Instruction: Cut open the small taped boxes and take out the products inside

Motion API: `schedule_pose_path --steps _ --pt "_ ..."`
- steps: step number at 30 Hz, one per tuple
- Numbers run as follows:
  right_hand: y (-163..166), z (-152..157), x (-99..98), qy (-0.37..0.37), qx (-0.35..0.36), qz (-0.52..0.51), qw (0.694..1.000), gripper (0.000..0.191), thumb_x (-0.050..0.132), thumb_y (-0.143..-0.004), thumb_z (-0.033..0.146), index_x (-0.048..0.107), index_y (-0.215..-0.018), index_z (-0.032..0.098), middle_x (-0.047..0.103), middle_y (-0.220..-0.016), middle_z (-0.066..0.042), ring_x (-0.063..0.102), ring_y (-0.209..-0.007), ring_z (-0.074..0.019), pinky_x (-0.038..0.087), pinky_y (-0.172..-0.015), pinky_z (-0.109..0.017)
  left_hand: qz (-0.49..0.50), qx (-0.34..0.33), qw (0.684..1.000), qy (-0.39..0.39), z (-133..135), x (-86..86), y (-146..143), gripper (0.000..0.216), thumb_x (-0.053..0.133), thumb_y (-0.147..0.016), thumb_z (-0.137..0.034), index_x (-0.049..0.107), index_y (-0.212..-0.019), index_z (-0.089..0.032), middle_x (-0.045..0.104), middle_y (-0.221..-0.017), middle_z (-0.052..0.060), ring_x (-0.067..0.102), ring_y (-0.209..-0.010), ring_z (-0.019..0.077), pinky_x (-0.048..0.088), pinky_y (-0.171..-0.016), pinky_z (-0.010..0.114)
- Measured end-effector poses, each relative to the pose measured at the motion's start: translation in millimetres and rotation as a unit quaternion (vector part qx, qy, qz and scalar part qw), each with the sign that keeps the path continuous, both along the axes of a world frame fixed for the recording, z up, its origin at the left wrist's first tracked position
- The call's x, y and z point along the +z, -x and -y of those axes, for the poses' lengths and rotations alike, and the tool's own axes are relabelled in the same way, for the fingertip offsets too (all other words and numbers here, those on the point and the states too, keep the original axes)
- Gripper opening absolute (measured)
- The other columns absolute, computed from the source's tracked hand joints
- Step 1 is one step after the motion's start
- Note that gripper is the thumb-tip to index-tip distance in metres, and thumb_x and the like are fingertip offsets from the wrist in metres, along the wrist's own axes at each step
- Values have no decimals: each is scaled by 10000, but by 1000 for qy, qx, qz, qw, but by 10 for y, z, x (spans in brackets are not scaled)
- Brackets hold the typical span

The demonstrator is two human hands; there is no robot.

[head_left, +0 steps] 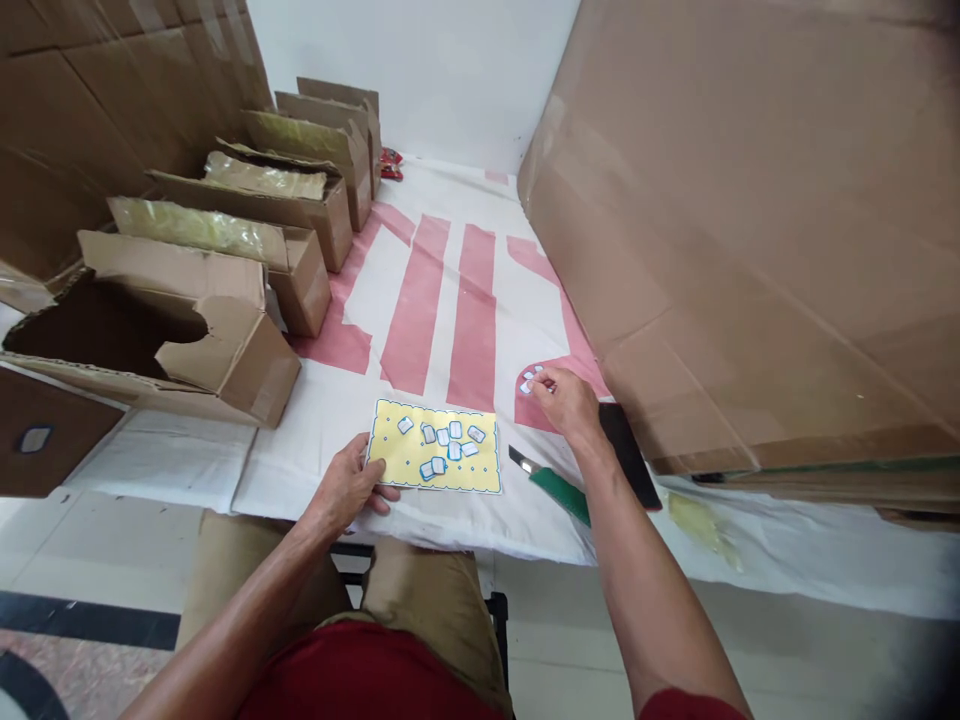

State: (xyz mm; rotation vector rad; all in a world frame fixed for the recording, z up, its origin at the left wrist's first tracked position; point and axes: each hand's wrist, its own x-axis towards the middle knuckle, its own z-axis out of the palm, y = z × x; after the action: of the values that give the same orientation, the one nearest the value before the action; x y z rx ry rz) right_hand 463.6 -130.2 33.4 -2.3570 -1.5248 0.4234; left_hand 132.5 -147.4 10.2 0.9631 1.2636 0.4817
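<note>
A yellow card (pixel 405 470) lies near the front edge of the cloth-covered table, with several small white and blue tags (pixel 448 445) scattered on it. My left hand (pixel 346 490) rests on the card's left edge, fingers holding it down. My right hand (pixel 570 402) is further back and to the right, fingertips pinched on a small cluster of the same tags (pixel 529 380) lying on the cloth. Under my right wrist a green-handled cutter (pixel 551 483) and a black flat object (pixel 626 450) lie on the table.
A row of open cardboard boxes (pixel 247 240) lines the left side, the nearest one (pixel 150 340) torn open. A very large cardboard box (pixel 750 230) fills the right. The white cloth with red stripes (pixel 435 300) runs to the back wall. Small red items (pixel 390 165) lie far back.
</note>
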Motion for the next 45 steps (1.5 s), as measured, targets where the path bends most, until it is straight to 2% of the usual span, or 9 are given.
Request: schedule_pose_path --steps 5,10,14,18,24,28,31,37,45 --pt "626 111 117 3 178 -117 977 151 620 -923 266 755 -866 228 751 -846 3 679 -780 -160 506 -714 -266 -6 -5 1000 2 -7 7 8 474 626 -778 -256 537 -1226 -129 731 -677 23 664 -423 154 458 -383 186" --pt "1454 240 -47 27 277 -93 956 133 660 -877 189 751 -786 223 766 -870 -12 689 -784 -171 459 -705 -267 -5 2 1000 1 2 20 -8 454 621 -780 -247 534 -1209 -127 724 -682 21 701 -480 175 473 -388 190" --pt "1715 357 -140 10 255 -16 967 274 647 -892 166 750 -1139 227 779 -1021 -74 708 -871 -231 470 -746 -313 -6 9 1000 0 2 3 -18 426 635 -765 -250 536 -1164 -139 764 -786 58 715 -503 175 504 -410 207" --pt "1228 285 -22 -20 183 32 982 263 652 -936 264 720 -1188 293 779 -1094 -18 712 -929 -194 493 -800 -283 -22 -18 1000 1 2 -15 9 372 607 -791 -255 541 -1140 -147 752 -688 42 649 -402 144 443 -395 178" --pt "65 -39 -16 -44 39 128 990 142 597 -983 207 736 -1008 200 747 -1121 -114 691 -970 -230 522 -808 -339 -14 -10 1000 5 5 28 0 413 612 -773 -268 540 -1159 -141 756 -696 43 630 -386 136 453 -391 188" --pt "-135 -135 -246 -51 29 149 987 193 642 -1008 353 697 -1109 198 710 -1152 -70 685 -962 -184 584 -861 -378 -12 1 1000 10 -4 61 -39 445 609 -751 -254 536 -1173 -135 786 -839 85 697 -478 161 480 -389 198" --pt "-37 -129 -283 -88 38 147 984 173 570 -1013 202 729 -949 182 733 -1038 -99 679 -903 -210 542 -809 -368 -13 0 1000 4 -10 64 -49 418 588 -753 -234 542 -1156 -130 790 -914 109 711 -510 163 489 -386 200" --pt "800 85 -125 -139 228 91 959 226 539 -1008 182 762 -1020 219 756 -999 -52 659 -874 -176 459 -799 -294 -15 -2 1000 8 -14 48 -23 412 561 -759 -197 543 -1166 -133 772 -817 74 682 -468 153 478 -378 196" --pt "1653 180 -162 -65 451 88 886 205 615 -930 123 756 -793 180 744 -862 -81 576 -878 -222 344 -798 -362 12 22 1000 17 -19 -5 -24 614 564 -746 -163 464 -1349 -100 710 -660 15 697 -487 186 521 -404 224"
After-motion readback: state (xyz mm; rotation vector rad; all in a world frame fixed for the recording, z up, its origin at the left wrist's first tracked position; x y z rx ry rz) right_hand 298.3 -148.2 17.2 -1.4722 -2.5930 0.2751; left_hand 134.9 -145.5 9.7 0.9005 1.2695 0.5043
